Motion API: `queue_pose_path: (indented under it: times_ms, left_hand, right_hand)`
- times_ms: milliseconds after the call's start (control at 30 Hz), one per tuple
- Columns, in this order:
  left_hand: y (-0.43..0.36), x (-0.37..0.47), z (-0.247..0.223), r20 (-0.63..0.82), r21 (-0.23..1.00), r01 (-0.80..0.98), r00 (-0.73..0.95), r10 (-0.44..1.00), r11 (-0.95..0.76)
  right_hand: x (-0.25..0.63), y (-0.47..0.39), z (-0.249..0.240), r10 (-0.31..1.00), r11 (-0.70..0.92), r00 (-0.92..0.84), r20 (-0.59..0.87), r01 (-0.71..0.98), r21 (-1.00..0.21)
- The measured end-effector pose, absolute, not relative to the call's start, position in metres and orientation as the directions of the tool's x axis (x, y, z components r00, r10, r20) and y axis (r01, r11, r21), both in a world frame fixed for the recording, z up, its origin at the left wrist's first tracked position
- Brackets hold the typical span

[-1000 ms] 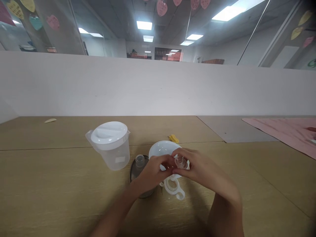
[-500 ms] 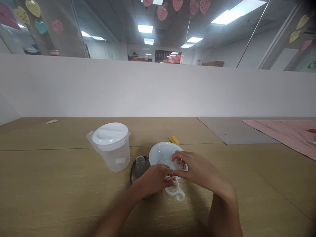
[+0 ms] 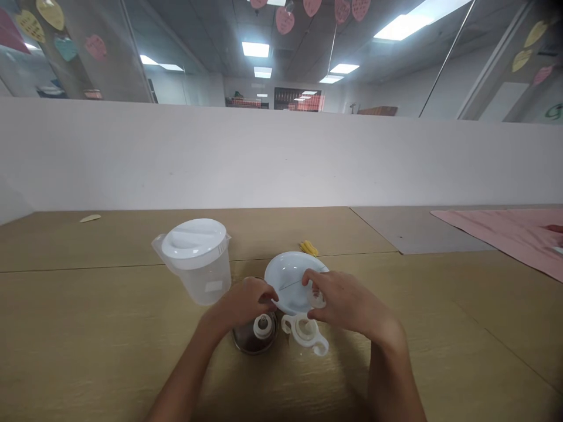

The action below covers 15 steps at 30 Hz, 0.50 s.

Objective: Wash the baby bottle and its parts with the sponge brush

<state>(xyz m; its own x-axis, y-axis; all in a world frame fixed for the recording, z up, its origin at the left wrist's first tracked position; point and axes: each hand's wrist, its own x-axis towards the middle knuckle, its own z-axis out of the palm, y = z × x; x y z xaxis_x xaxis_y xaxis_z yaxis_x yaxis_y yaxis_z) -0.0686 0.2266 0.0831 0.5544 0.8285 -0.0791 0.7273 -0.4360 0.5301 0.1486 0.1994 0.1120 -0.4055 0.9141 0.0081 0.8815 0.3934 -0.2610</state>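
My right hand [image 3: 341, 299] pinches a small clear plastic piece with ridges [image 3: 316, 298] over the near right side of a white bowl [image 3: 281, 268]. My left hand [image 3: 248, 302] hovers over a dark round tray [image 3: 248, 343], its fingers curved and apart from the thumb, with nothing visible between them. On the tray lies a white ring with a nipple-like centre [image 3: 263, 326]. Between the hands, in front of the bowl, stands a clear cup-like bottle with a white two-handled collar [image 3: 305, 331]. A thin rod [image 3: 290, 285] rests inside the bowl.
A lidded translucent pitcher [image 3: 200, 264] stands left of the tray. Small yellow pieces [image 3: 309, 248] lie behind the bowl. A pale flat piece [image 3: 90, 218] is at the far left. At the right, a pink cloth [image 3: 497, 225] lies near another person's hand [image 3: 555, 228].
My left hand has moved left from the two-handled collar to above the tray, where the white ring now shows. The clear cap on the tray is now hidden. My right hand shifted slightly left.
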Motion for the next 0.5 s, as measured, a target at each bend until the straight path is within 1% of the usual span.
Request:
queue_pose_path:
  times_ms: [100, 200, 267, 367, 500]
  left_hand:
    - [0.223, -0.063, 0.076, -0.232, 0.372, 0.838, 0.5, 0.834, -0.399]
    - [0.221, -0.052, 0.064, -0.284, 0.228, 0.898, 0.431, 0.857, -0.376]
    - [0.221, -0.045, 0.057, -0.272, 0.196, 0.914, 0.399, 0.876, -0.355]
    - [0.222, -0.04, 0.051, -0.258, 0.182, 0.922, 0.379, 0.889, -0.341]
    - [0.224, -0.038, 0.048, -0.237, 0.145, 0.934, 0.353, 0.905, -0.327]
  right_hand:
    - [0.148, 0.2, 0.112, 0.915, 0.387, -0.403, -0.008, 0.884, -0.261]
    - [0.148, 0.2, 0.112, 0.912, 0.38, -0.408, -0.037, 0.877, -0.292]
    - [0.147, 0.201, 0.112, 0.909, 0.376, -0.413, -0.057, 0.871, -0.316]
    - [0.146, 0.2, 0.113, 0.907, 0.362, -0.412, -0.081, 0.865, -0.348]
    - [0.145, 0.2, 0.114, 0.912, 0.346, -0.402, -0.08, 0.861, -0.374]
